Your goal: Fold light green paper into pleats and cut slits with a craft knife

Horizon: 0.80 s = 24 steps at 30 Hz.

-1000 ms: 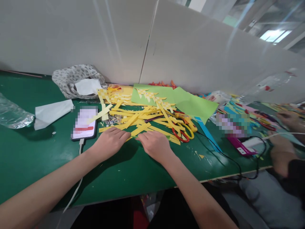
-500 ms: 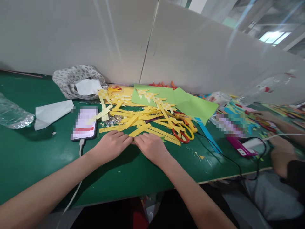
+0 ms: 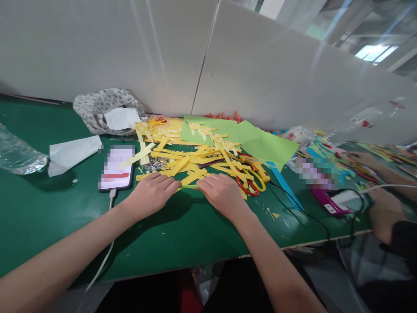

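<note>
Where the yellow pile point(image 3: 195, 163) meets the bare green surface point(image 3: 48, 208), the left hand point(image 3: 153, 193) and right hand point(image 3: 223, 193) lie palm down, fingertips on a thin strip point(image 3: 189, 186) between them; whether they pinch it cannot be told.

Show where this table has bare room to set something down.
Free: table strip between left hand, right hand and the near edge; also left of the phone, below the white paper. Crowded: yellow strips and scissors beyond the hands.

Bare green table point(image 3: 182, 234) lies open nearside; yellow strips point(image 3: 195, 158), scissors point(image 3: 253, 174) and phone point(image 3: 116, 168) crowd beyond.
</note>
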Each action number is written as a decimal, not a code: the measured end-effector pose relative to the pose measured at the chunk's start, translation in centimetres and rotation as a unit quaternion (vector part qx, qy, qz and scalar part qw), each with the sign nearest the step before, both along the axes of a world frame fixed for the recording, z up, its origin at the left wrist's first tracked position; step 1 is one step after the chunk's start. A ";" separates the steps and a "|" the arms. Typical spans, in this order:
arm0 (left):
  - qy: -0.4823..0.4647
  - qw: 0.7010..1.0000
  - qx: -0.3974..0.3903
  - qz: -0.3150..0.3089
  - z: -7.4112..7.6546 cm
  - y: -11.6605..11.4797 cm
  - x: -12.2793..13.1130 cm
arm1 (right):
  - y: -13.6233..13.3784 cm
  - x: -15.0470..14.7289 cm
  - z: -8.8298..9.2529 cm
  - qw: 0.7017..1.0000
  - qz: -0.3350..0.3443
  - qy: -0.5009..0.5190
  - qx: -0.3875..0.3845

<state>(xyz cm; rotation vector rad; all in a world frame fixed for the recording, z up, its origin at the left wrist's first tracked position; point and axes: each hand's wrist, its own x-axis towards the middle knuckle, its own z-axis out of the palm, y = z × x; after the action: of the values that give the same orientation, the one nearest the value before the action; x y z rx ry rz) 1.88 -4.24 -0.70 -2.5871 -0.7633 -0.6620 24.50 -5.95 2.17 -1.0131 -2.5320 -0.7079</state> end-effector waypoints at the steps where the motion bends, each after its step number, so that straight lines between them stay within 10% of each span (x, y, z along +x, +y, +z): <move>1: 0.004 1.000 -0.001 0.004 -0.1 -0.1 0.1 | -0.1 -0.3 -0.2 1.000 0.001 0.006 -0.006; 10: 0.031 0.996 0.009 -0.079 0.0 -0.1 -0.1 | -0.9 -1.9 -1.4 0.999 0.035 0.016 -0.011; 24: 0.028 1.000 0.006 -0.005 0.1 0.0 -0.2 | -0.3 -0.7 -0.1 0.995 0.017 0.005 -0.100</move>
<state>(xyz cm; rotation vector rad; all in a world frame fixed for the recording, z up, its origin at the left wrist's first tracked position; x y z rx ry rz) 1.73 -4.20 -0.60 -2.5894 -0.7262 -0.5928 23.80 -6.21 2.03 -1.0304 -2.6447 -0.4457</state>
